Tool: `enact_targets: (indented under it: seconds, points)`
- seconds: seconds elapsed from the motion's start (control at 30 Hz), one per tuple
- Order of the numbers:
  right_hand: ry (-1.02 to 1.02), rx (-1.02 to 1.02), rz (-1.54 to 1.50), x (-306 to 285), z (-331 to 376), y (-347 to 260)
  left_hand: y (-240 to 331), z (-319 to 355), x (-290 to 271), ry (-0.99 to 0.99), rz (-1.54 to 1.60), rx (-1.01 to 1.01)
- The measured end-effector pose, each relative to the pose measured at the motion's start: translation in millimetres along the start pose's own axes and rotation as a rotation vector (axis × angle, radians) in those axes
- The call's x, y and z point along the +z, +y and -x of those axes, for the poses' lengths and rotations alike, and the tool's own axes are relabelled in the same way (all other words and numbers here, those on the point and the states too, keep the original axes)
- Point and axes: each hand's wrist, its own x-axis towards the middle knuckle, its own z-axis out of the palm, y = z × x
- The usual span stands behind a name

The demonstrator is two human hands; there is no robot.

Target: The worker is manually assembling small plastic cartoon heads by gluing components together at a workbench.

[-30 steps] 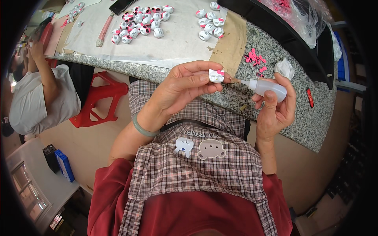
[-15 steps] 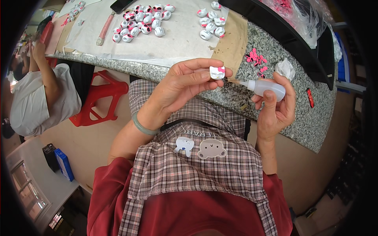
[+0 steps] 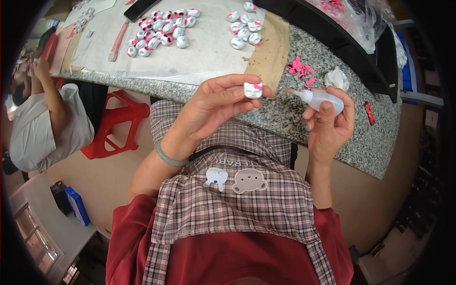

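My left hand (image 3: 209, 102) pinches a small white cat-shaped head (image 3: 252, 91) with a pink bow between thumb and fingers, above the table's front edge. In my right hand (image 3: 328, 124) is a translucent white squeeze bottle (image 3: 325, 102), gripped by thumb and fingers. Its thin nozzle points left toward the cat-shaped head, with a gap between them. Just beyond the bottle, several small pink pieces (image 3: 300, 69) lie loose on the speckled stone tabletop (image 3: 354, 148).
Similar white heads lie in a large group (image 3: 164, 29) and a smaller one (image 3: 244, 29) on pale paper (image 3: 209, 54). A crumpled tissue (image 3: 337, 79), a red tool (image 3: 369, 114) and a black tray (image 3: 323, 35) are at right. Another person (image 3: 50, 123) sits left, near a red stool (image 3: 118, 123).
The bottle's nozzle has drawn back to the right from the cat-shaped head, widening the gap. Both hands keep their hold. The whole view has shifted slightly.
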Motion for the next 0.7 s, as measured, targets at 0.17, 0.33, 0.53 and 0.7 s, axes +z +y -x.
enact_targets:
  seconds: [0.17,0.33,0.53,0.7]
  points:
    - [0.060,0.044,-0.018,-7.4,-12.9,3.0,0.0,6.6,-4.8,0.074,-0.013,-0.008]
    - [0.093,0.181,0.105,-23.4,-18.0,8.2,-1.2,4.6,-4.7,0.094,-0.017,-0.010]
    - [0.058,0.165,0.806,-42.2,-25.0,14.4,-1.0,3.9,-6.2,0.099,-0.012,-0.013]
    - [-0.060,-0.118,0.987,-36.0,-29.3,14.5,-1.4,3.5,-6.0,0.094,-0.012,-0.014]
